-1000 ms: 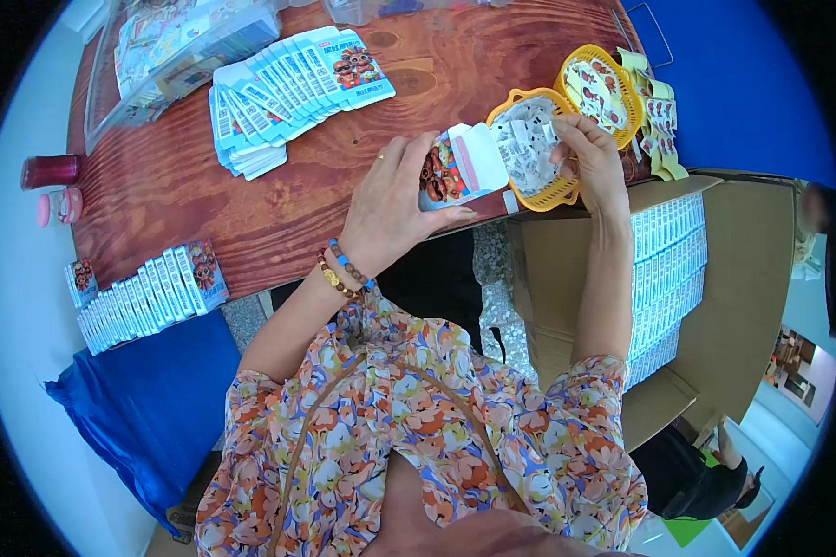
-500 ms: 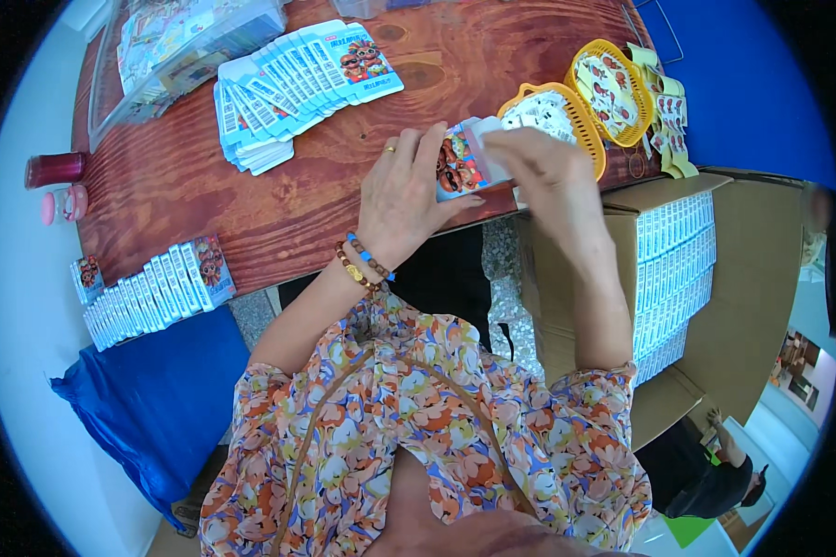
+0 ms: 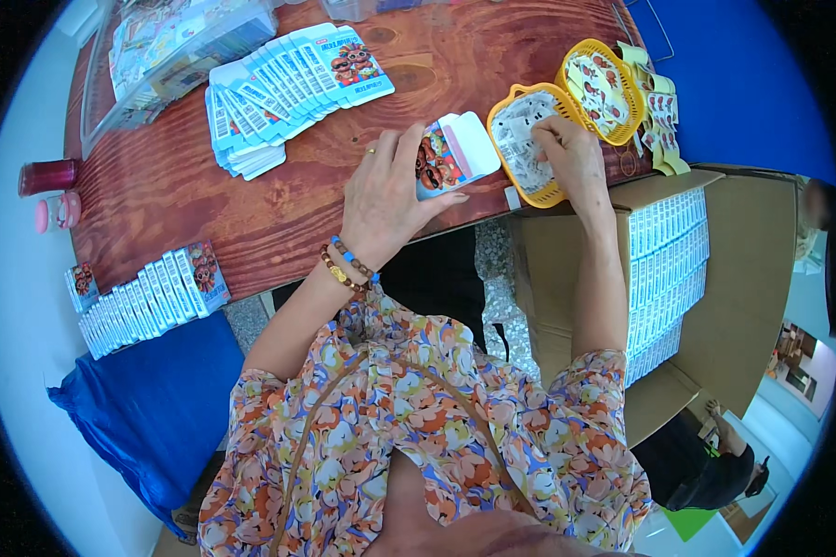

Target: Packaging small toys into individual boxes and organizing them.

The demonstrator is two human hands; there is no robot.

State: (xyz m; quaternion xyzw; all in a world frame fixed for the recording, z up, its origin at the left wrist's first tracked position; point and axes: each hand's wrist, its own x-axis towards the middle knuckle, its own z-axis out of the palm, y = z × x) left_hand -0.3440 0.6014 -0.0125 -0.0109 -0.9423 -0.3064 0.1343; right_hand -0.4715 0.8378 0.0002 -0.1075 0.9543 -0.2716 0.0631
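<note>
My left hand (image 3: pixel 379 200) is wrapped round a small, partly flattened-looking printed box (image 3: pixel 439 165) near the table's front edge. Cartoon figures show on its face, and a white end flap stands out toward the right. Just right of it, a yellow basket (image 3: pixel 497 113) holds small white packets (image 3: pixel 520 139). My right hand (image 3: pixel 578 160) reaches over this basket, thumb and fingers pinched together among the packets. What lies between the fingertips is too small to make out.
Flat box sleeves (image 3: pixel 288 88) lie fanned at the back. Finished-looking boxes (image 3: pixel 149 302) stand in a row at the left edge. A second yellow basket (image 3: pixel 637 91) holds stickers. A cardboard carton (image 3: pixel 734 288) with stacked boxes stands right; a clear bin (image 3: pixel 172 79) sits far left.
My right hand has moved away from the box's end to the near yellow basket. The white flap now shows in full, while my left hand keeps the box, shifted slightly left.
</note>
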